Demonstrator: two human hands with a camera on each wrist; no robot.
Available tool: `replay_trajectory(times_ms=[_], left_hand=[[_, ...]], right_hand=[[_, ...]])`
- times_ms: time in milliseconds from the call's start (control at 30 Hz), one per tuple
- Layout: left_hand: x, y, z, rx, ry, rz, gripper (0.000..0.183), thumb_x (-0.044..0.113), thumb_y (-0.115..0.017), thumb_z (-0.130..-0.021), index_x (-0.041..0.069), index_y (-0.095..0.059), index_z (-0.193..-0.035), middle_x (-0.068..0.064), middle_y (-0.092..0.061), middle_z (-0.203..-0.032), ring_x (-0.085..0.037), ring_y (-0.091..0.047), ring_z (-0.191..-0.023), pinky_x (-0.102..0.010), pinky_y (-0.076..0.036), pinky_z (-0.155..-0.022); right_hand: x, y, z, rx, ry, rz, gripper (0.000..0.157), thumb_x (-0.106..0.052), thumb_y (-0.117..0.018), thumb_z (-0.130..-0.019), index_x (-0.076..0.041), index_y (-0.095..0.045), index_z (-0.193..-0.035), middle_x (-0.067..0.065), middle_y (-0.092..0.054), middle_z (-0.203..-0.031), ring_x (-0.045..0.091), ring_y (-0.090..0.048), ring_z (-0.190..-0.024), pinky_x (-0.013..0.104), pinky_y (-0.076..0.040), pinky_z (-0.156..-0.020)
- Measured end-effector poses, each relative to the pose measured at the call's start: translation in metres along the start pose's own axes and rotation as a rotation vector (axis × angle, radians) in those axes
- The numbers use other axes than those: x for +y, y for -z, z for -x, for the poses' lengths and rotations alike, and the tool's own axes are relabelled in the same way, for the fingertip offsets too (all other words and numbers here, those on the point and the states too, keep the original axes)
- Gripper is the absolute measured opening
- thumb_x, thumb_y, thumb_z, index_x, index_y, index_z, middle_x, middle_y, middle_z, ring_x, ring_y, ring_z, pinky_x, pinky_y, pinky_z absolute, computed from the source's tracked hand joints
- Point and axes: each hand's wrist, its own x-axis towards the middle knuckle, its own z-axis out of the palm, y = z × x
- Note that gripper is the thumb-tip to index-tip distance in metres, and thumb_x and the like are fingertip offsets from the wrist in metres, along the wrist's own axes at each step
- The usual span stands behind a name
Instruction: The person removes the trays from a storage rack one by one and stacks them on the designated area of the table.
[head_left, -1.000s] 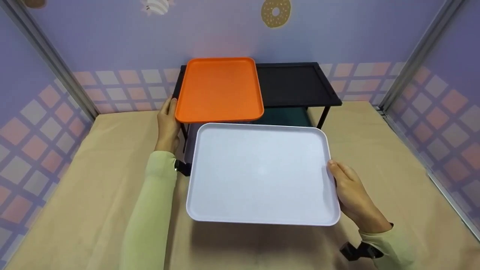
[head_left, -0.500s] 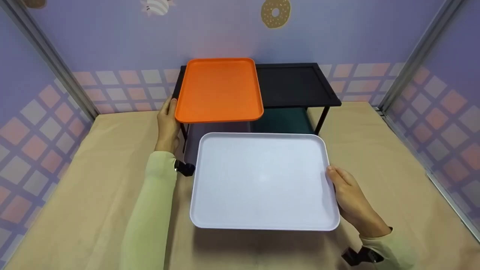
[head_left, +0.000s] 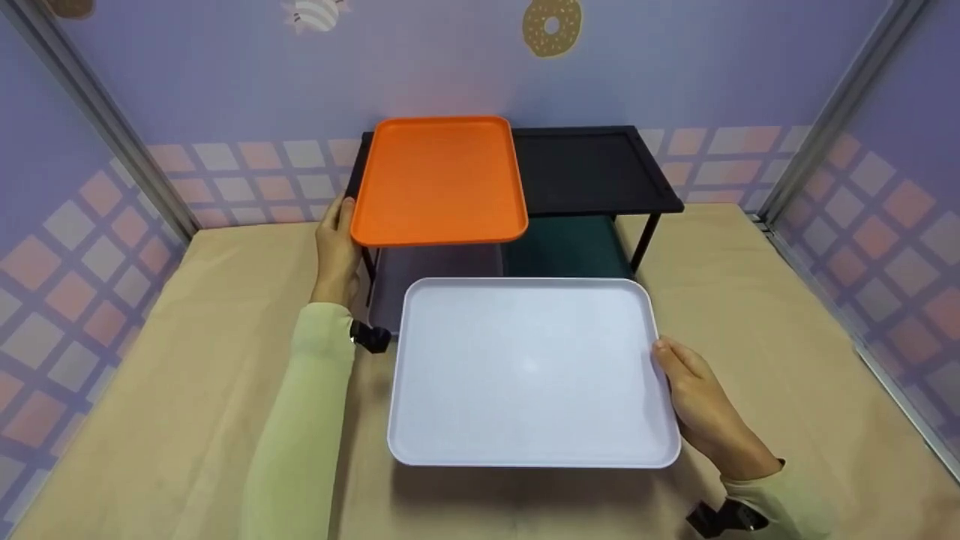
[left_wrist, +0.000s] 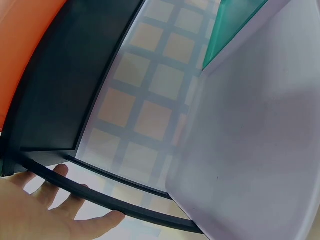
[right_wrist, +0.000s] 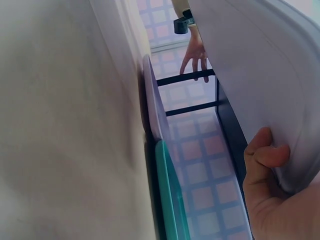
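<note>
The white tray (head_left: 532, 367) has been drawn back a bit, so more of the green tray (head_left: 570, 246) and purple tray (head_left: 439, 266) is shown under the black stand (head_left: 600, 169); it seems to be taken away from the stand. Its side is pinched by the right hand (head_left: 701, 397), thumb on top. The left hand's (head_left: 335, 247) fingers are spread, rested by the stand's leg (left_wrist: 110, 200), with nothing gripped. The low trays' near ends are partly hidden by the white tray.

Shadow (head_left: 523, 489) below white tray (head_left: 534, 375), wrist views perhaps hazy.
</note>
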Motion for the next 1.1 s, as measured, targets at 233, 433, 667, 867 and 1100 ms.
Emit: replay_trajectory(times_ms=[233,433,667,867,1100], left_hand=[[0.000,0.000,0.000,0.005,-0.021,-0.027,0.060,0.037,-0.040,-0.111,0.009,-0.027,-0.163,-0.014,-0.036,-0.163,-0.026,-0.046,-0.143,-0.030,-0.038,-0.119],[0.002,0.001,0.002,0.003,-0.002,-0.021,0.061,0.038,-0.040,-0.111,0.010,-0.025,-0.163,-0.012,-0.033,-0.165,-0.025,-0.042,-0.146,-0.030,-0.036,-0.121],[0.001,0.001,0.002,-0.003,0.009,-0.014,0.062,0.040,-0.041,-0.111,0.012,-0.025,-0.164,-0.010,-0.033,-0.165,-0.023,-0.040,-0.148,-0.030,-0.034,-0.122],[0.001,0.000,0.002,-0.002,-0.002,-0.015,0.061,0.040,-0.042,-0.110,0.012,-0.028,-0.163,-0.011,-0.036,-0.164,-0.023,-0.041,-0.148,-0.030,-0.035,-0.122],[0.002,-0.002,0.003,0.008,-0.012,-0.008,0.059,0.038,-0.041,-0.111,0.011,-0.029,-0.163,-0.013,-0.040,-0.161,-0.025,-0.046,-0.143,-0.030,-0.038,-0.120]], right_hand=[[0.005,-0.001,0.000,-0.016,-0.011,-0.004,0.053,-0.031,-0.032,-0.114,0.006,-0.033,-0.152,0.009,-0.062,-0.111,0.019,-0.066,-0.097,0.035,-0.060,-0.082],[0.009,-0.004,-0.001,0.003,-0.029,0.006,0.051,-0.029,-0.032,-0.114,0.005,-0.034,-0.152,0.011,-0.061,-0.112,0.018,-0.065,-0.098,0.034,-0.059,-0.083],[0.013,-0.006,-0.001,-0.005,-0.051,0.030,0.053,-0.030,-0.031,-0.114,0.004,-0.031,-0.155,0.015,-0.057,-0.121,0.019,-0.062,-0.103,0.032,-0.057,-0.087],[0.015,-0.003,0.001,-0.013,-0.056,0.041,0.056,-0.033,-0.031,-0.114,0.004,-0.027,-0.157,0.018,-0.055,-0.125,0.020,-0.061,-0.106,0.032,-0.057,-0.089],[0.023,-0.001,0.003,-0.015,-0.071,0.048,0.051,-0.029,-0.030,-0.114,0.003,-0.032,-0.154,0.016,-0.059,-0.116,0.023,-0.064,-0.099,0.036,-0.058,-0.083]])
